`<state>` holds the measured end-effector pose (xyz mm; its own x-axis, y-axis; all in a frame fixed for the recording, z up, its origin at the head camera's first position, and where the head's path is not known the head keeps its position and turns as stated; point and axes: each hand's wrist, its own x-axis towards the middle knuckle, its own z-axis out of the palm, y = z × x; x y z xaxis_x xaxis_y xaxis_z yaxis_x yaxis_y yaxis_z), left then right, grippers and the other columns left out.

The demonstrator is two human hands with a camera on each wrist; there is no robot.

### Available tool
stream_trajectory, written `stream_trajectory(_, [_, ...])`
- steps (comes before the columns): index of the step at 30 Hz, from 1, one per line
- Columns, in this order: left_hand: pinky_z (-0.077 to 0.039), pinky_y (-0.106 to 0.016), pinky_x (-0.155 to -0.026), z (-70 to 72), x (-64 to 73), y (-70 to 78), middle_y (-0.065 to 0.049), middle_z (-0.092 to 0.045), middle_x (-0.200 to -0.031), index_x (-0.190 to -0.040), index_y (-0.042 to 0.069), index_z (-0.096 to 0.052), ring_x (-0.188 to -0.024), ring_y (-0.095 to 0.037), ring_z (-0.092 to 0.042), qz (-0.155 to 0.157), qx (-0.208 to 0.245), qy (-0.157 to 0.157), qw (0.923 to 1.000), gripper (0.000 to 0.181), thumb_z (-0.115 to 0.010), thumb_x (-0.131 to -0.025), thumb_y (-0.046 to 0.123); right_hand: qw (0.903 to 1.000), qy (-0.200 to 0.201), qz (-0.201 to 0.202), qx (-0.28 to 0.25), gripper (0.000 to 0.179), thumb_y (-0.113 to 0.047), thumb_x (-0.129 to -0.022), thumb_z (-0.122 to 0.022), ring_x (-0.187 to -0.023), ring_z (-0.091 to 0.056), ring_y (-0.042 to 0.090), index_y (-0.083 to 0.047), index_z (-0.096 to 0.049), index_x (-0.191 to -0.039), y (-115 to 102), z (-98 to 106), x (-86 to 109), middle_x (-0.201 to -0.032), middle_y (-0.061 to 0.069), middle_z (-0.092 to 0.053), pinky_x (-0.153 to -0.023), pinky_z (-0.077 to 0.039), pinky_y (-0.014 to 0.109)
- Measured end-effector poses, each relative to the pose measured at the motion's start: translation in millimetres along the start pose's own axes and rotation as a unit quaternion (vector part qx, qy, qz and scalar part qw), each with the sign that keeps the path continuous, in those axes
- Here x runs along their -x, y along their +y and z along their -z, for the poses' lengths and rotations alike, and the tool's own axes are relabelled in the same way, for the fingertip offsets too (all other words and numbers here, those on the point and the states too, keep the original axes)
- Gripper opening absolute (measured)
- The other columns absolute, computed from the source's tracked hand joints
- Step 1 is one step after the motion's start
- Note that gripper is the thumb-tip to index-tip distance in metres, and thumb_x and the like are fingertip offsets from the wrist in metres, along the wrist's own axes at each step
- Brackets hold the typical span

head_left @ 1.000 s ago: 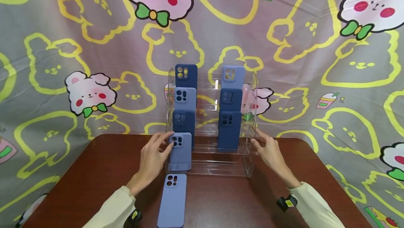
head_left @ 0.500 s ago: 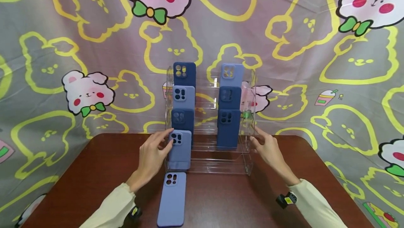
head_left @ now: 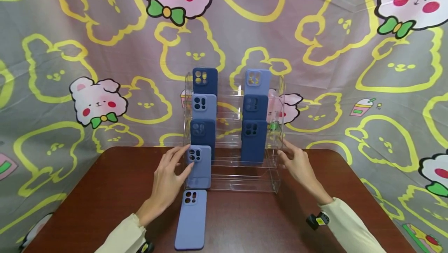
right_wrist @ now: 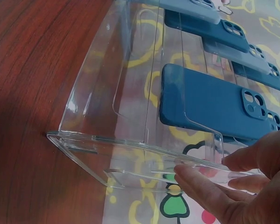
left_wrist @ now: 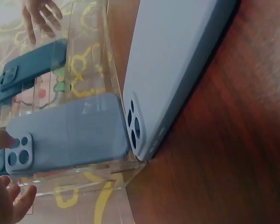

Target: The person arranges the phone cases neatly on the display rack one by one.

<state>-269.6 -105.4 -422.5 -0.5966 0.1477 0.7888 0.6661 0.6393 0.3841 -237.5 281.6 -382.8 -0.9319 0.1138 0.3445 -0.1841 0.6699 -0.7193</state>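
A light blue phone case point(head_left: 199, 171) leans in the bottom left slot of a clear acrylic display rack point(head_left: 231, 185). My left hand point(head_left: 168, 175) is at its upper left edge; the thumb overlaps the case front near the camera cutouts, with the other fingers apart from it, by the rack's side. In the left wrist view those fingers point(left_wrist: 24, 203) lie outside the rack wall. My right hand point(head_left: 297, 165) holds the rack's right side wall, thumb on one side and fingers on the other, as the right wrist view shows. Another light blue phone case point(head_left: 190, 222) lies flat in front.
Three more cases rise behind in the left column, including a dark blue one point(head_left: 205, 79). The right column has a light blue case point(head_left: 258, 79) above two dark blue ones, the lowest dark blue case point(head_left: 253, 148) in front. A patterned cloth point(head_left: 140, 58) hangs behind the brown table point(head_left: 105, 190).
My left hand has shifted slightly down and left, its thumb spreading away from the index finger at the case. My right hand stays at the rack's side.
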Motion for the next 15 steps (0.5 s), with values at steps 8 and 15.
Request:
stream_trajectory(8, [-0.063, -0.037, -0.081, 11.9, 0.9, 11.1, -0.011, -0.068, -0.125, -0.141, 0.011, -0.065, -0.105, -0.024, -0.069, 0.064, 0.071, -0.024, 0.9951, 0.06, -0.088, -0.085, 0.009, 0.9999, 0.0, 0.004, -0.013, 0.054, -0.004, -0.104, -0.063, -0.083, -0.079, 0.035, 0.002, -0.048, -0.155, 1, 1, 0.5, -0.125, 0.033, -0.068, -0.061, -0.063, 0.028])
stream_trajectory(15, [-0.06, -0.022, -0.078, 23.0, 4.7, 12.1, -0.009, -0.071, -0.117, -0.136, 0.008, -0.066, -0.097, -0.024, -0.071, 0.145, 0.134, -0.041, 0.9794, 0.05, -0.085, -0.089, 0.009, 1.0, 0.001, 0.008, -0.003, 0.053, -0.005, -0.104, -0.064, -0.082, -0.079, 0.034, 0.001, -0.049, -0.154, 2, 1, 1.1, -0.126, 0.032, -0.068, -0.056, -0.056, 0.021])
